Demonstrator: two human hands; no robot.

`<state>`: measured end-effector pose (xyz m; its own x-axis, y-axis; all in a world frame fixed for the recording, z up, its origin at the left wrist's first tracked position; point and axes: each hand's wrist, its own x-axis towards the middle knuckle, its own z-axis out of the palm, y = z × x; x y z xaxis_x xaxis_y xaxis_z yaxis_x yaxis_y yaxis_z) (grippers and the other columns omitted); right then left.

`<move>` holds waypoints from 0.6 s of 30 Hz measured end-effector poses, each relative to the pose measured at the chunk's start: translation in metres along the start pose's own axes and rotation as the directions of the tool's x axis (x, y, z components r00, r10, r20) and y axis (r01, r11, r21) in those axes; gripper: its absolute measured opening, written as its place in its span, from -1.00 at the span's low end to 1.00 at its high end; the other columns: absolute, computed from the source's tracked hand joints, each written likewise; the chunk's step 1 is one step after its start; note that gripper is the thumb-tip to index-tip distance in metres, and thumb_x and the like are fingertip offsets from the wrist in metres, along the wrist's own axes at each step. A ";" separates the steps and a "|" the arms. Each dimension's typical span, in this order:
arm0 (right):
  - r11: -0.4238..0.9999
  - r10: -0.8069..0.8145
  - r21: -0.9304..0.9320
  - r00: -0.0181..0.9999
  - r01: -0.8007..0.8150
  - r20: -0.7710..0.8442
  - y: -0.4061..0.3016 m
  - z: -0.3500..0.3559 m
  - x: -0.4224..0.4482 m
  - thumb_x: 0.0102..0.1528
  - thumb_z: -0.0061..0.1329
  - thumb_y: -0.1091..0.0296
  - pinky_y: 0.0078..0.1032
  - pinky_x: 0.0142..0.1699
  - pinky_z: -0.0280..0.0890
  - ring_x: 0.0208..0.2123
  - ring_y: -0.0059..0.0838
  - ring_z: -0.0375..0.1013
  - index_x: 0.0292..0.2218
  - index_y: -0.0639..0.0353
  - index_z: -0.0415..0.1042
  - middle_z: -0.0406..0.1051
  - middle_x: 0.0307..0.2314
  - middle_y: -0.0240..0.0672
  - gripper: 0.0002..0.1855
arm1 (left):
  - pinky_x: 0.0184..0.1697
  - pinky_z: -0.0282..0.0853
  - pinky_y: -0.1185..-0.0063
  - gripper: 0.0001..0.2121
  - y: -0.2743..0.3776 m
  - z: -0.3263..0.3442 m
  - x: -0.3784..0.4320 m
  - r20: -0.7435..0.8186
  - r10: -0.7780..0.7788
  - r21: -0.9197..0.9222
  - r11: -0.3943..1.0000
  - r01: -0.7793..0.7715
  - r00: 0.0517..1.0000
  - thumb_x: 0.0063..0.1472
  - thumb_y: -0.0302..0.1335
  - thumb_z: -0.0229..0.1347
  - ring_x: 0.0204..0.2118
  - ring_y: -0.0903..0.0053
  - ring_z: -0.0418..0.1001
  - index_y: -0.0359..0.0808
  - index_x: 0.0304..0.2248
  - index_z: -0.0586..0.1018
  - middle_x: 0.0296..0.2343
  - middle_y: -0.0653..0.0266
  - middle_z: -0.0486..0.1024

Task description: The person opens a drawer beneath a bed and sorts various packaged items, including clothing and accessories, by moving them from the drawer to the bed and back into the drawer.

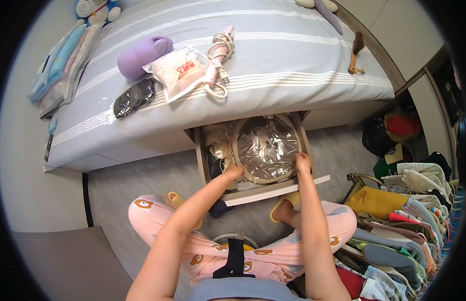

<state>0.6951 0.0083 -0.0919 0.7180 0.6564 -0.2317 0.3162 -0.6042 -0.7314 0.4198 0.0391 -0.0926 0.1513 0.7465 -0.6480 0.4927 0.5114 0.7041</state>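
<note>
Below the bed's edge a drawer (276,192) stands pulled out. Inside lies a round, beige-rimmed item in clear plastic wrap (268,150), filling most of the drawer. My left hand (234,171) grips its lower left rim, and my right hand (303,163) holds its right rim close to the drawer's side. The fingertips of both hands are partly hidden. To the left of the round item, a beige bundle (219,150) and dark cloth (216,167) lie in the drawer.
On the striped bed lie a purple tumbler (140,58), a plastic-bagged item (180,71), a pink corded hair styling tool (219,56), a black packet (134,98) and a brush (356,52). Hanging clothes (398,225) crowd the right side. My slippered feet flank the drawer front.
</note>
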 end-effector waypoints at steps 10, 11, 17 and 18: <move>0.988 0.155 -0.009 0.977 -0.155 0.147 -0.008 -0.012 -0.001 -0.11 -0.08 0.29 -0.45 -0.08 0.15 -0.14 -0.17 0.28 -0.15 0.58 0.16 0.27 -0.21 0.09 -0.44 | -0.20 0.29 0.48 -0.29 0.002 0.031 0.001 0.063 -0.091 -0.588 0.801 0.110 0.994 -0.10 -0.35 0.15 -0.16 0.28 0.31 -0.52 -0.04 0.06 -0.22 -0.08 0.30; 0.981 0.192 0.002 0.968 -0.195 0.159 -0.012 -0.011 -0.001 -0.12 -0.06 0.28 -0.45 -0.09 0.16 -0.15 -0.16 0.29 -0.17 0.59 0.17 0.28 -0.22 0.11 -0.43 | -0.20 0.29 0.48 -0.29 0.000 0.033 0.007 0.056 -0.087 -0.585 0.804 0.103 0.995 -0.10 -0.35 0.15 -0.16 0.28 0.31 -0.52 -0.04 0.06 -0.22 -0.08 0.30; 0.988 0.102 0.083 0.962 -0.127 0.253 -0.014 -0.006 -0.012 -0.16 -0.05 0.16 -0.39 0.01 0.10 -0.08 -0.04 0.23 -0.08 0.41 0.11 0.25 -0.17 0.11 -0.33 | -0.17 0.26 0.46 -0.49 -0.003 0.039 0.015 -0.352 -0.170 -0.227 0.970 0.092 0.920 0.00 -0.38 0.05 -0.17 0.31 0.31 -0.40 -0.07 0.18 -0.18 0.04 0.29; 0.993 0.081 0.061 0.972 -0.097 0.222 -0.010 -0.004 -0.009 -0.16 -0.04 0.16 -0.39 0.01 0.10 -0.09 -0.06 0.24 -0.09 0.41 0.12 0.26 -0.18 0.10 -0.34 | -0.17 0.27 0.45 -0.48 0.007 0.037 0.008 -0.253 -0.262 -0.449 0.885 0.127 0.931 0.01 -0.38 0.04 -0.15 0.29 0.30 -0.41 -0.07 0.17 -0.16 0.03 0.28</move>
<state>0.6880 0.0061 -0.0797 0.5853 0.6890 -0.4274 0.2061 -0.6362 -0.7434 0.4559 0.0332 -0.1035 -0.2047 0.6692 -0.7143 0.0703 0.7380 0.6712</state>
